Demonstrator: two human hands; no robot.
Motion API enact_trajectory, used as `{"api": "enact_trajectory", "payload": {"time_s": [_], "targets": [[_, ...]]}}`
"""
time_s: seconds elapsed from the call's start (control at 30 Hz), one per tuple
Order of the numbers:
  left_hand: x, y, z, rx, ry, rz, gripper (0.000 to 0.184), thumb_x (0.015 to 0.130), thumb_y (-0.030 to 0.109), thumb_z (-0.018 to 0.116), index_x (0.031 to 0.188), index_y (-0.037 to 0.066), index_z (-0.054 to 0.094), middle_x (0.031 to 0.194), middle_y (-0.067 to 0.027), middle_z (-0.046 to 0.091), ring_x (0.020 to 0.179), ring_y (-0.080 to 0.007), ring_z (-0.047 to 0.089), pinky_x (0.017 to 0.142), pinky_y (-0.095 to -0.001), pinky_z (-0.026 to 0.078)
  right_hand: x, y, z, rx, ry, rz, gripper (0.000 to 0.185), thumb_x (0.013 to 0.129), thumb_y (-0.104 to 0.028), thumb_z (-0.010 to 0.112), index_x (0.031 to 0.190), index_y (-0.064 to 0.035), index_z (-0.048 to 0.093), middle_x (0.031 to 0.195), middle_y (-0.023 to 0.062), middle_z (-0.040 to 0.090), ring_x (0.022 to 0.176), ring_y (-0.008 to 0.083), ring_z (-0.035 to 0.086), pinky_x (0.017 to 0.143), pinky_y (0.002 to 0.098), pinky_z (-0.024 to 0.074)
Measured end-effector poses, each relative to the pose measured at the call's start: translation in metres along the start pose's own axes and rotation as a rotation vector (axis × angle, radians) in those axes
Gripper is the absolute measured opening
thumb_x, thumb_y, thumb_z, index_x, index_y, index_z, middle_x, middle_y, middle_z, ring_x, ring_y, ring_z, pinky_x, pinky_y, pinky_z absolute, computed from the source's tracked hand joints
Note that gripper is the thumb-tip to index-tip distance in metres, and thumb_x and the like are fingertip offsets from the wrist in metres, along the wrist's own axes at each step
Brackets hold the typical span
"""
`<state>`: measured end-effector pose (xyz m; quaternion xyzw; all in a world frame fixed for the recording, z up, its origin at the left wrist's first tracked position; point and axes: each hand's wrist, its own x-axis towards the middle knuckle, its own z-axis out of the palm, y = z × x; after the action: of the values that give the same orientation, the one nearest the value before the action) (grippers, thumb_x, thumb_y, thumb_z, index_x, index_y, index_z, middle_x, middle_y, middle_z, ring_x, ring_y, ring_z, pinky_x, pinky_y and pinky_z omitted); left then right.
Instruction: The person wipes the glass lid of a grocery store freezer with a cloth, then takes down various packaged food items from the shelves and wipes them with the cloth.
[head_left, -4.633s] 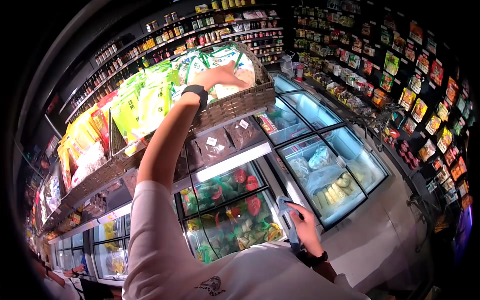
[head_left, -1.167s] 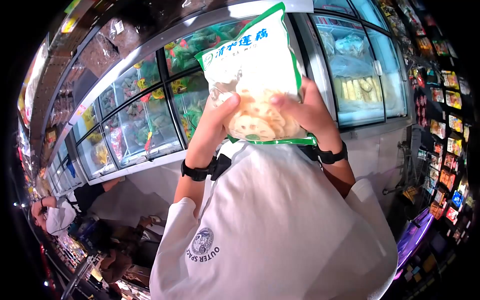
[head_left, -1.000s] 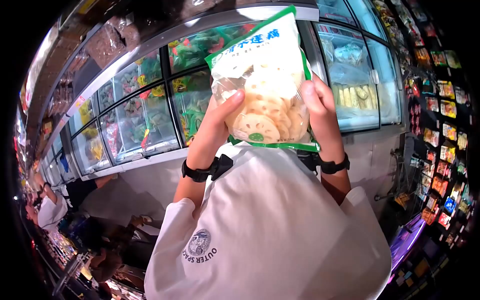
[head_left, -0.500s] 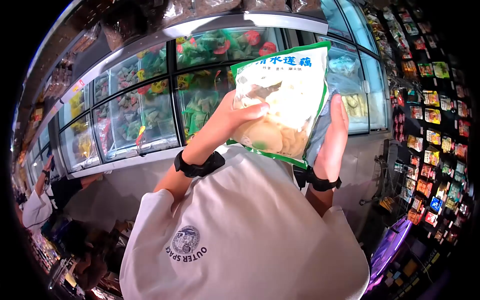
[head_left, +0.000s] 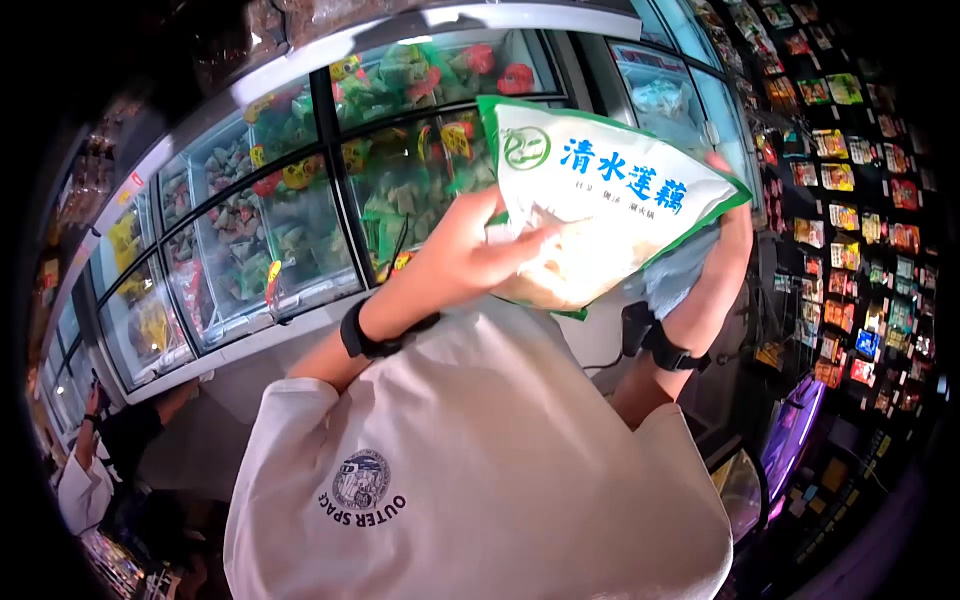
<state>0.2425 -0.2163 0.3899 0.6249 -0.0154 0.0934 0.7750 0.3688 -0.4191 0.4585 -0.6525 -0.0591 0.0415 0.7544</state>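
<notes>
Just above the white shirt point(head_left: 470, 450), both hands stand apart, on either side of a tilted, green-edged bag point(head_left: 615, 195). The left hand point(head_left: 480, 245) clamps the bag, thumb across its front; the right hand point(head_left: 735, 215) is at the other edge, beside a blue-grey cloth point(head_left: 682, 272), its grip too hidden to tell. Beyond lies a glass-topped freezer point(head_left: 250, 346) of green packs point(head_left: 400, 215); farther right, small packets point(head_left: 845, 256) hang in rows.

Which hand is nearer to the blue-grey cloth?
Right. The right hand is beside the cloth, partly hidden by a corner of the bag; the left hand grips the bag's opposite side, farther off.
</notes>
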Motion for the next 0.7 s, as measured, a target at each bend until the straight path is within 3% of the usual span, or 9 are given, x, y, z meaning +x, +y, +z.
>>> {"api": "enact_trajectory", "payload": {"time_s": [0.1,0.17,0.27,0.37,0.4,0.47,0.5,0.63,0.7], "targets": [[-0.011,-0.007,-0.015,-0.106,-0.059,-0.187,0.037,0.091,0.011,0.072,0.123,-0.005,0.062,0.112,-0.0084,0.071,0.101,-0.0113,0.066,0.089,-0.0293,0.053,0.006,-0.020,0.003,-0.066,0.349,0.064,0.049,0.108,-0.038,0.045,0.134,0.0022,0.057,0.128,0.0136,0.062,0.114,0.0211,0.062,0.098,0.0364,0.0491],[-0.018,-0.014,-0.024,-0.247,-0.030,-0.275,0.036,0.091,0.011,0.072,0.123,-0.004,0.063,0.112,-0.0081,0.071,0.100,-0.0112,0.066,0.090,-0.0287,0.053,-0.011,-0.035,0.030,0.226,0.319,-0.168,0.055,0.108,-0.042,0.041,0.138,0.0026,0.052,0.129,0.0177,0.061,0.120,0.0289,0.059,0.105,0.0406,0.0466],[-0.026,-0.017,-0.038,-0.162,0.016,-0.253,0.035,0.091,0.010,0.072,0.122,-0.004,0.064,0.110,-0.0054,0.071,0.100,-0.0109,0.064,0.090,-0.0278,0.050,-0.014,-0.033,0.038,0.091,0.077,-0.487,0.053,0.108,-0.042,0.037,0.133,0.0026,0.054,0.128,0.0189,0.062,0.121,0.0313,0.059,0.107,0.0427,0.0465],[-0.026,-0.033,-0.043,-0.091,0.053,-0.186,0.035,0.091,0.009,0.073,0.122,-0.003,0.063,0.109,-0.0048,0.071,0.098,-0.0114,0.065,0.087,-0.0278,0.052,-0.036,-0.003,0.043,-0.640,0.103,-0.475,0.041,0.108,-0.029,0.045,0.122,0.0060,0.061,0.116,0.0186,0.067,0.094,0.0240,0.063,0.085,0.0349,0.0517],[-0.027,-0.039,-0.044,-0.150,0.118,-0.190,0.035,0.090,0.008,0.074,0.122,-0.002,0.064,0.108,-0.0052,0.071,0.097,-0.0120,0.066,0.086,-0.0284,0.053,-0.045,0.018,0.050,-0.631,-0.072,-0.245,0.034,0.107,-0.024,0.048,0.123,0.0019,0.064,0.111,0.0194,0.067,0.086,0.0226,0.060,0.078,0.0330,0.0500],[-0.027,-0.028,-0.046,-0.257,0.222,-0.267,0.035,0.087,0.000,0.074,0.121,-0.003,0.064,0.109,-0.0063,0.070,0.095,-0.0125,0.066,0.086,-0.0287,0.056,-0.067,0.040,0.086,-0.912,-0.478,-0.540,0.036,0.097,-0.017,0.061,0.132,-0.0083,0.064,0.127,0.0132,0.065,0.111,0.0307,0.061,0.097,0.0434,0.0461],[-0.031,-0.041,-0.052,-0.377,0.242,-0.174,0.038,0.084,0.000,0.076,0.121,-0.003,0.064,0.110,-0.0062,0.070,0.094,-0.0131,0.066,0.086,-0.0298,0.055,-0.071,0.053,0.095,-1.077,-0.648,-0.958,0.042,0.092,-0.015,0.066,0.134,-0.0110,0.063,0.133,0.0104,0.064,0.122,0.0338,0.059,0.105,0.0486,0.0427],[-0.040,-0.046,-0.074,-0.267,0.401,-0.221,0.036,0.085,0.000,0.071,0.120,-0.003,0.065,0.106,-0.0062,0.071,0.090,-0.0130,0.066,0.081,-0.0293,0.054,-0.091,0.078,0.083,-0.865,-0.870,-0.666,0.057,0.084,-0.006,0.070,0.139,-0.0155,0.060,0.145,0.0088,0.056,0.139,0.0381,0.046,0.119,0.0577,0.0269],[-0.042,-0.046,-0.082,-0.237,0.447,-0.369,0.035,0.085,-0.002,0.069,0.120,-0.003,0.065,0.104,-0.0070,0.071,0.084,-0.0127,0.067,0.076,-0.0269,0.054,-0.076,0.083,0.072,-0.872,-0.849,-0.742,0.058,0.085,-0.003,0.066,0.141,-0.0135,0.058,0.148,0.0116,0.053,0.141,0.0378,0.045,0.120,0.0571,0.0249]]}}
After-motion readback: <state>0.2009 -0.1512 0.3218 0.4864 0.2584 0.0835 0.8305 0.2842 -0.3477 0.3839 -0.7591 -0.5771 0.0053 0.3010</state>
